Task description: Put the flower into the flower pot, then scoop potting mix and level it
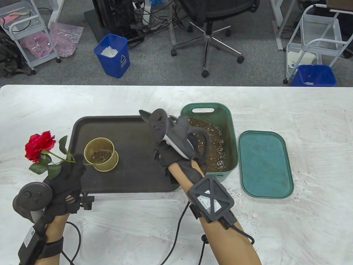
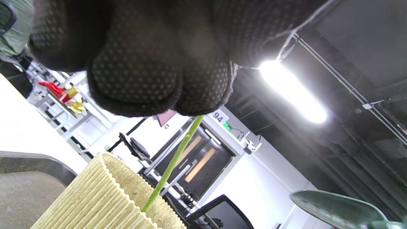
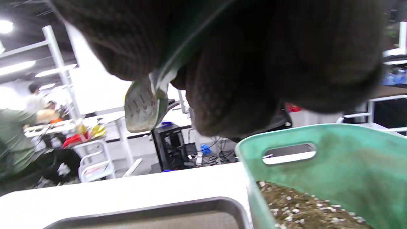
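Note:
A red rose (image 1: 37,146) with green leaves hangs out left of the tray. My left hand (image 1: 74,163) pinches its stem (image 2: 173,162), whose lower end reaches the rim of the ribbed yellow flower pot (image 1: 101,154). The pot (image 2: 105,197) stands upright on the dark tray (image 1: 132,176) with a little soil inside. My right hand (image 1: 168,156) grips a green trowel (image 3: 143,108), its blade (image 1: 143,114) raised over the tray's back right corner. Beside that hand is the green bin (image 1: 233,143) of potting mix (image 3: 302,206).
The bin's green lid (image 1: 264,164) lies flat to the right of the bin. Cables trail over the white table (image 1: 138,234) near its front edge. Beyond the table's far edge are an office chair (image 1: 212,24), blue waste bins (image 1: 113,55) and wire carts.

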Available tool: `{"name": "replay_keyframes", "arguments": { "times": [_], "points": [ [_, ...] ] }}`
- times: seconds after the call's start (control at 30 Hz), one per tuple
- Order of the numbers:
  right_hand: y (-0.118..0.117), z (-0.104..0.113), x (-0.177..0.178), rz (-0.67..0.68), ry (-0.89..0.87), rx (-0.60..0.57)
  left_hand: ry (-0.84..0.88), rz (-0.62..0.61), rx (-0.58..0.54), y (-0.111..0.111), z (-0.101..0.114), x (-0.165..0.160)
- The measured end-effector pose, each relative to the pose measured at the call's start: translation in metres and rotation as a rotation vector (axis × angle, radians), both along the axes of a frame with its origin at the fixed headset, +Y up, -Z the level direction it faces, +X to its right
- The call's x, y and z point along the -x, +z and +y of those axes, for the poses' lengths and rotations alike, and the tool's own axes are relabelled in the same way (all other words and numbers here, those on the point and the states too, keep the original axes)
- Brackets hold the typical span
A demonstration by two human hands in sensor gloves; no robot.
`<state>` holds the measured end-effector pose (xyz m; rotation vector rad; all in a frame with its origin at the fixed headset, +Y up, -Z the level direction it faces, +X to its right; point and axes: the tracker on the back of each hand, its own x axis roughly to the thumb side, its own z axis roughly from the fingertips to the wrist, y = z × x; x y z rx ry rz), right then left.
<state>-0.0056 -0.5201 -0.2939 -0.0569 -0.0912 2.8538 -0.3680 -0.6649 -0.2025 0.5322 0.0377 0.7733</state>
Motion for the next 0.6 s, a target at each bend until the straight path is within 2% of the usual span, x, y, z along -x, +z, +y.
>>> {"name": "replay_keyframes", "arguments": {
  "times": [0.13, 0.3, 0.47, 0.6],
  "points": [
    [-0.005, 0.01, -0.038, -0.108, -0.059, -0.025, 0.006, 0.005, 0.002, 0.0, 0.0, 0.0],
    [-0.013, 0.011, -0.075, -0.213, -0.1, -0.012, 0.008, 0.008, 0.004, 0.0, 0.0, 0.001],
    [-0.022, -0.003, -0.102, -0.326, -0.032, 0.056, 0.003, 0.009, 0.003, 0.0, 0.0, 0.001],
    [-0.032, -0.021, -0.118, -0.387, 0.033, 0.18, 0.005, 0.009, 0.003, 0.0, 0.0, 0.001]
  ]
}}
